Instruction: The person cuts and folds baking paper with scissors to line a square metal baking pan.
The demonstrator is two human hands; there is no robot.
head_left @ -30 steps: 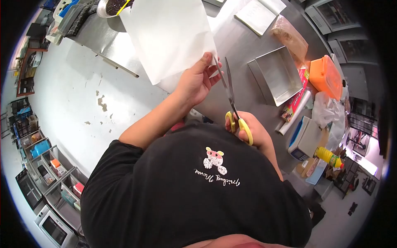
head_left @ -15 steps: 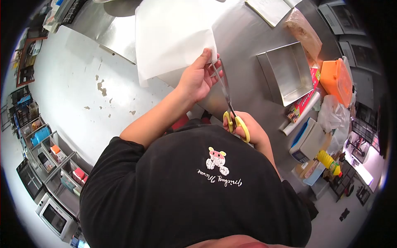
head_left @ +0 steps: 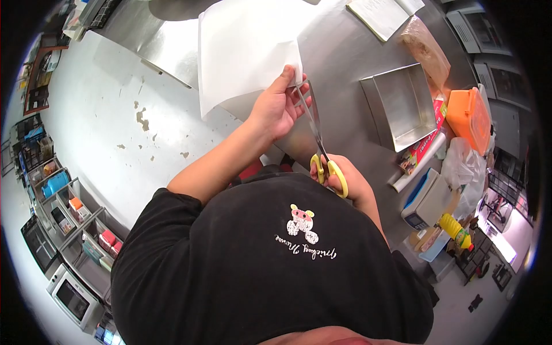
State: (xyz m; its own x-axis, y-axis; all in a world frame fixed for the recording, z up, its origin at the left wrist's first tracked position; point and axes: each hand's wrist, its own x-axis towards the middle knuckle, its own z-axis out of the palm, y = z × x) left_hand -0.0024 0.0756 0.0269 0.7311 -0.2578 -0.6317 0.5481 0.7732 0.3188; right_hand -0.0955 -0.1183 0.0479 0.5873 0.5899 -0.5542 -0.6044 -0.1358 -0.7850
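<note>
My left hand (head_left: 278, 107) pinches the near right corner of a sheet of white paper (head_left: 247, 49), thumb on top. The sheet spreads away over the metal table, its near left corner hanging past the table edge. My right hand (head_left: 348, 179), close to my body, grips yellow-handled scissors (head_left: 317, 127) by their loops. Their blades point away from me, slightly apart, with the tips by the paper's corner and my left fingers. Whether the blades touch the paper is hard to make out.
On the metal table (head_left: 336, 69) to the right stand a square metal pan (head_left: 397, 109), a red paper box (head_left: 422, 141), a white roll (head_left: 418, 164), an orange container (head_left: 468, 115) and a scale (head_left: 425, 198). A notebook (head_left: 382, 16) and a plastic bag (head_left: 426, 49) lie farther back.
The paper's left side has shifted to the right and its near edge curls more. Both hands and the scissors hold almost the same position. The view has tilted slightly.
</note>
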